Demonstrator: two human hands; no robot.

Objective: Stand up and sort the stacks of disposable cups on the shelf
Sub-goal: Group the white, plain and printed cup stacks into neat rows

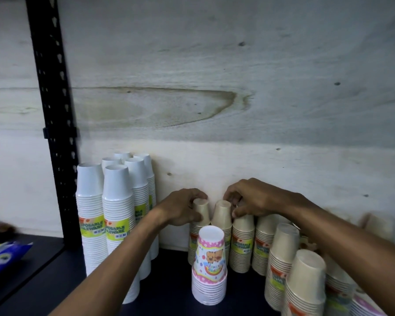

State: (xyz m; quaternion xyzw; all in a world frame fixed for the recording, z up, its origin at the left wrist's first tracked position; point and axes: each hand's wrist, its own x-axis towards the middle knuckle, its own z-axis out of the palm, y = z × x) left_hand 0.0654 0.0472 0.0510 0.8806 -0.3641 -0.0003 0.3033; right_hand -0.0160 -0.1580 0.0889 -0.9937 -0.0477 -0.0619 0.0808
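Several tall white cup stacks (118, 226) with yellow-green labels stand at the left of the dark shelf (169, 293). Beige cup stacks stand upside down along the back wall and at the right. My left hand (183, 207) grips the top of one beige stack (201, 212). My right hand (251, 198) holds the top of the neighbouring beige stack (222, 214). A short stack of pink patterned cups (210, 265) stands in front of them, untouched.
A black perforated shelf post (55, 124) rises at the left. Blue and yellow packets (2, 254) lie on the adjoining shelf at far left. More beige stacks (303, 283) crowd the right front. A pale plywood back wall (214, 110) closes the shelf.
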